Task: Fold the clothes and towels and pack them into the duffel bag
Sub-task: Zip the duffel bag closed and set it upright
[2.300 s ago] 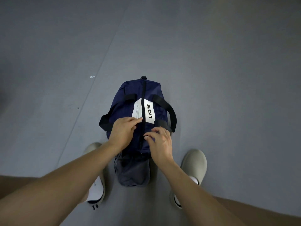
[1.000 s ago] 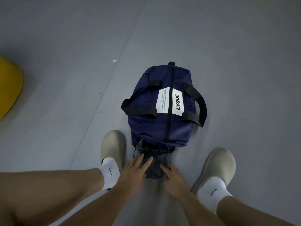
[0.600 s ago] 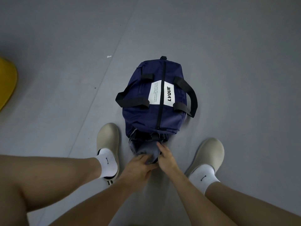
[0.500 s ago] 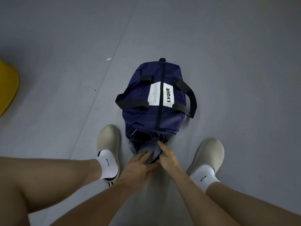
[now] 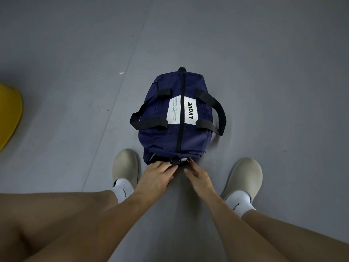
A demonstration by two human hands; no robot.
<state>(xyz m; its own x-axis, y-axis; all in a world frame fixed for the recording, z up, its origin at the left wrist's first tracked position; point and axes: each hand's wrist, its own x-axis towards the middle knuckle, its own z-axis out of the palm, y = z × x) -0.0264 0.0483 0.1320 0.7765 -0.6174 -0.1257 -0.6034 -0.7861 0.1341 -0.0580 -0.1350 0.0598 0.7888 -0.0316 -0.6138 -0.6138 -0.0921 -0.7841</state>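
The duffel bag (image 5: 175, 118) lies on the grey floor (image 5: 264, 72) just ahead of me, lengthways, its near end between my two shoes. The top zip (image 5: 181, 110) runs straight down the middle and looks closed along the whole length I can see. A white label (image 5: 182, 110) reading LVQUE straddles it. Two black handles flop outward: the left handle (image 5: 143, 121) lies flat against the bag's side, and the right handle (image 5: 217, 112) loops out over the floor.

Both my hands are at the bag's near end. My left hand (image 5: 156, 176) has its fingers bent, tips touching the dark fabric at the end by a small black ring (image 5: 175, 160). My right hand (image 5: 197, 175) reaches in from the other side, fingers curled toward the same spot. A sliver of pale cloth (image 5: 184, 159) shows between my fingertips at the end opening. Whether either grip is pinched on anything I cannot tell; the fingertips hide it.

My left shoe (image 5: 125, 167) sits just beside the bag's near left corner; my right shoe (image 5: 245, 176) is a little apart on the other side. A yellow object (image 5: 9, 116) is cut off at the left edge, well apart from the bag. A small white scrap (image 5: 121, 73) lies on the floor beyond.
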